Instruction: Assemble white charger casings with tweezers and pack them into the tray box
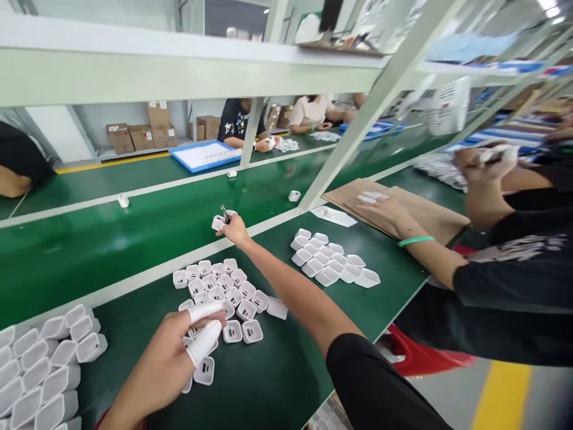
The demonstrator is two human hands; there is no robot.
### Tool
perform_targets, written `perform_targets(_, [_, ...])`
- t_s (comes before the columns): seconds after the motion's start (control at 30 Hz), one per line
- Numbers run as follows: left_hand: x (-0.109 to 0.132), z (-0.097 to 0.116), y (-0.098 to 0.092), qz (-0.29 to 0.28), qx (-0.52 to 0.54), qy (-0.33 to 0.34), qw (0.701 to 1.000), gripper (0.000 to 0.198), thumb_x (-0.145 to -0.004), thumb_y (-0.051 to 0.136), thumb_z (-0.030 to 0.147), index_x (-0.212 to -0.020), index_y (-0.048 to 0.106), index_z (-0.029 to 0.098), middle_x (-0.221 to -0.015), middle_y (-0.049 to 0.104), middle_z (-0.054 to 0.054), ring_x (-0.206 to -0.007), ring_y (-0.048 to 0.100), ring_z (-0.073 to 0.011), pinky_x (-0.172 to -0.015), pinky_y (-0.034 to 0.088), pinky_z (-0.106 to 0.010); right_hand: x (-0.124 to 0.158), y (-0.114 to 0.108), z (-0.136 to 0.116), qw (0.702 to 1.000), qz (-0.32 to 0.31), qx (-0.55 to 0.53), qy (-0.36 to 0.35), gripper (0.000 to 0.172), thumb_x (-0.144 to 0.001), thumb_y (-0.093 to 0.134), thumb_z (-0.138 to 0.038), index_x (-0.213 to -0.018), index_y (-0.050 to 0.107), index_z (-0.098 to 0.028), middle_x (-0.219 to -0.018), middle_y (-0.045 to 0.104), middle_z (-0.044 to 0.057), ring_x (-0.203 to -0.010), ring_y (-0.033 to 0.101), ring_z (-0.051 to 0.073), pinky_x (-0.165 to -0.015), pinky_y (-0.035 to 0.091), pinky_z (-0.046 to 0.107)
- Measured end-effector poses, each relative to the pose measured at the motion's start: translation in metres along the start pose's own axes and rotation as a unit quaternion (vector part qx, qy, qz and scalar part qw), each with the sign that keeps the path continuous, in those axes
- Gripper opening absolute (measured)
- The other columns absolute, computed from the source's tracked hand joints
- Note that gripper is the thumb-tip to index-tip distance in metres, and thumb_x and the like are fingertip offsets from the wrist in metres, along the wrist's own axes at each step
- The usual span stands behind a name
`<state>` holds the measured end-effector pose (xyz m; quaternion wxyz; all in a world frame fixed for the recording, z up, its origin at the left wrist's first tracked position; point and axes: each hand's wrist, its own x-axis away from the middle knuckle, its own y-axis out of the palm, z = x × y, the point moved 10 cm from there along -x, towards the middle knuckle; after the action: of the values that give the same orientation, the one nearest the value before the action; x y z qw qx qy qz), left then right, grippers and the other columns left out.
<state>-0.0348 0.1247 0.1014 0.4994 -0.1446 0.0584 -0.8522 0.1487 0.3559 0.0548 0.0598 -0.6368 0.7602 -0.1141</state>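
White finger sleeves, two of them (206,344), cap the left hand (156,361) over the middle cluster of cups (217,294), thumb and finger slightly parted, though whether they grip anything I can't tell! Out over the green belt (165,224), the right hand (236,230) has its fingers closed round one pair of tweezers (225,215) and one white cup (218,223); three loose pieces (123,200) dot the belt area, three clusters the bench (277,358)!
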Motion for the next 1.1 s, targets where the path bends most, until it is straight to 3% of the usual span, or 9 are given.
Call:
perform_targets(0.13, [0.001,0.005,0.012,-0.020,-0.134,0.043,0.990,0.041,-0.091,0.052,0.047,-0.126,0.063,0.029,-0.124,0.065,-0.008,-0.118,0.058,-0.0315,-0.099,0.049,-0.044,-0.029,-0.012,0.015,0.995,0.006,0.101,0.023,0.032,-0.094,0.060,-0.033,-0.121,0.057,-0.015,-0.116,0.061,0.008,-0.095,0.063,0.019,-0.081,0.057,0.039])
perform_targets(0.3, [0.007,0.028,0.041,-0.111,-0.275,0.121,0.947,0.030,-0.094,0.046,0.033,-0.117,0.063,0.025,-0.113,0.067,-0.008,-0.103,0.062,-0.0276,-0.094,0.050,-0.041,-0.028,-0.027,0.025,0.983,0.003,0.184,0.008,0.033,-0.094,0.060,-0.034,-0.121,0.058,-0.015,-0.119,0.060,0.009,-0.101,0.062,0.021,-0.085,0.056,0.041])
perform_targets(0.4, [0.008,0.028,0.053,-0.142,-0.322,0.136,0.926,0.026,-0.094,0.044,0.029,-0.111,0.062,0.021,-0.109,0.066,-0.008,-0.098,0.063,-0.0275,-0.088,0.051,-0.040,-0.020,-0.057,0.028,0.976,0.025,0.215,-0.018,0.036,-0.094,0.061,-0.034,-0.124,0.056,-0.016,-0.124,0.058,0.010,-0.106,0.061,0.023,-0.088,0.055,0.043])
perform_targets(0.53, [0.002,0.011,0.060,-0.138,-0.358,0.133,0.914,0.021,-0.092,0.043,0.024,-0.097,0.062,0.017,-0.108,0.066,-0.012,-0.100,0.063,-0.0305,-0.089,0.051,-0.044,0.006,-0.100,0.047,0.967,0.040,0.252,-0.023,0.033,-0.095,0.058,-0.036,-0.120,0.058,-0.015,-0.114,0.062,0.008,-0.095,0.064,0.019,-0.082,0.056,0.039])
perform_targets(0.63, [-0.002,0.001,0.070,-0.125,-0.352,0.149,0.915,0.025,-0.092,0.042,0.023,-0.104,0.063,0.016,-0.118,0.064,-0.014,-0.108,0.061,-0.0312,-0.095,0.050,-0.046,0.034,-0.115,0.064,0.958,0.041,0.282,-0.028,0.030,-0.095,0.058,-0.036,-0.116,0.060,-0.014,-0.108,0.064,0.007,-0.090,0.065,0.018,-0.080,0.057,0.038])
perform_targets(0.8, [-0.003,-0.010,0.114,-0.137,-0.341,0.200,0.908,0.027,-0.094,0.044,0.027,-0.109,0.066,0.019,-0.109,0.066,-0.012,-0.102,0.061,-0.0271,-0.092,0.053,-0.040,0.068,-0.101,0.072,0.942,0.012,0.323,-0.095,0.031,-0.097,0.056,-0.034,-0.122,0.058,-0.016,-0.119,0.062,0.009,-0.107,0.061,0.022,-0.094,0.051,0.045])
perform_targets(0.9, [-0.004,-0.025,0.141,-0.164,-0.357,0.202,0.897,0.027,-0.093,0.045,0.022,-0.110,0.065,0.019,-0.108,0.066,-0.011,-0.102,0.061,-0.0261,-0.092,0.054,-0.039,0.077,-0.086,0.071,0.926,-0.037,0.358,-0.118,0.029,-0.096,0.057,-0.037,-0.114,0.062,-0.015,-0.114,0.065,0.008,-0.105,0.062,0.021,-0.096,0.049,0.045])
perform_targets(0.97, [-0.007,-0.035,0.147,-0.165,-0.362,0.192,0.897,0.029,-0.093,0.044,0.020,-0.115,0.064,0.019,-0.115,0.064,-0.011,-0.105,0.060,-0.0260,-0.095,0.054,-0.040,0.079,-0.080,0.069,0.915,-0.063,0.379,-0.122,0.027,-0.095,0.057,-0.038,-0.106,0.065,-0.015,-0.109,0.066,0.008,-0.100,0.063,0.021,-0.094,0.049,0.044])
perform_targets(1.1, [-0.014,-0.047,0.140,-0.125,-0.349,0.164,0.914,0.038,-0.094,0.044,0.019,-0.130,0.054,0.021,-0.124,0.061,-0.011,-0.113,0.059,-0.0251,-0.101,0.052,-0.041,0.081,-0.082,0.064,0.904,-0.086,0.398,-0.131,0.026,-0.096,0.053,-0.036,-0.102,0.067,-0.015,-0.106,0.069,0.009,-0.095,0.064,0.020,-0.087,0.049,0.036])
